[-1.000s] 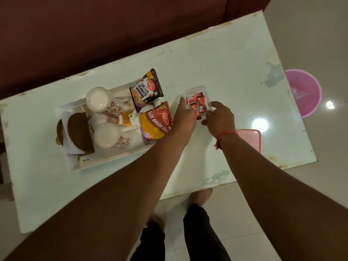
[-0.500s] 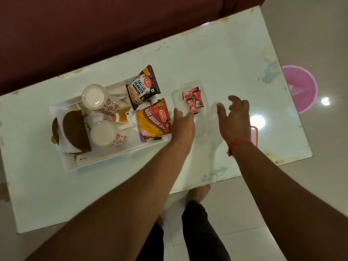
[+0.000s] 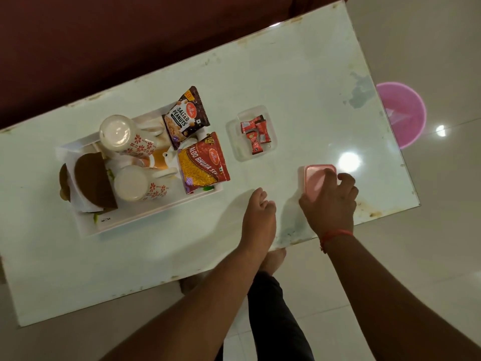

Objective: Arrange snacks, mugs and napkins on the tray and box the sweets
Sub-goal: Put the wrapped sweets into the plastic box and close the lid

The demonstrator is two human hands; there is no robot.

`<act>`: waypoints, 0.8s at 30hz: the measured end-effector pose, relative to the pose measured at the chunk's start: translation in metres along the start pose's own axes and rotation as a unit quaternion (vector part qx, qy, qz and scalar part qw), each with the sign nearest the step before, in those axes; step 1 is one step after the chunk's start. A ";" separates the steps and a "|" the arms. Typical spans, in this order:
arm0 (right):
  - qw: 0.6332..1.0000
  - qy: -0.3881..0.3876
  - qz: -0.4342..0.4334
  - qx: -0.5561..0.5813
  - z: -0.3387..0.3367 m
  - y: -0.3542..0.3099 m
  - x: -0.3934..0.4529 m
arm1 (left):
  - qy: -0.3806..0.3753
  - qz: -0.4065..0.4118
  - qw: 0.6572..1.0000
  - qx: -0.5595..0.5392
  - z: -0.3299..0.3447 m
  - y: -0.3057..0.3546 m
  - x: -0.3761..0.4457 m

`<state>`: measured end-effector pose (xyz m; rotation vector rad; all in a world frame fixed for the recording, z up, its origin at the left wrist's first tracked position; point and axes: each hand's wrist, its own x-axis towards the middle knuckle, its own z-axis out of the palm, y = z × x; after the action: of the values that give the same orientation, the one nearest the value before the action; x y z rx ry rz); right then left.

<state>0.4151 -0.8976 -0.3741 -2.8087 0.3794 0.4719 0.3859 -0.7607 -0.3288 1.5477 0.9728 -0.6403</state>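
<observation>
On the desk (image 3: 299, 74), your tray (image 3: 145, 220) holds two mugs (image 3: 125, 134), two snack packs (image 3: 203, 162) and napkins (image 3: 91, 178). Three sweets (image 3: 256, 134) sit in the open box (image 3: 234, 142). Your left hand (image 3: 259, 214), loosely curled, has left it; your right hand (image 3: 330, 201) now grips one pink lid (image 3: 316, 181), so closing seems next.

White table (image 3: 299, 74) bears tray (image 3: 145, 217), sweets box (image 3: 234, 142), pink lid (image 3: 316, 182).
</observation>
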 end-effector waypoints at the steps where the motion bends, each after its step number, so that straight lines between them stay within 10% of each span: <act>1: 0.999 -0.008 -0.003 0.037 -0.001 -0.005 0.001 | -0.009 -0.004 1.000 -0.005 -0.002 0.000 0.003; 7: 0.875 -0.109 0.010 0.471 -0.035 -0.049 -0.007 | -0.080 0.015 0.990 -0.111 -0.013 0.017 0.011; 12: 0.747 -0.232 -0.011 0.623 -0.049 -0.071 0.001 | -0.047 0.073 0.985 -0.148 -0.031 0.046 0.018; 18: 0.911 -0.021 -0.069 0.406 -0.051 -0.095 0.032 | 0.098 0.167 0.980 -0.050 -0.039 0.073 0.044; 24: 0.960 0.009 -0.120 0.251 -0.033 -0.120 0.071 | 0.208 0.211 0.951 0.090 -0.041 0.098 0.076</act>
<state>0.5246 -0.8103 -0.3428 -2.3226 0.1307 0.2519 0.5034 -0.7045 -0.3320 2.0299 0.8600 -0.0973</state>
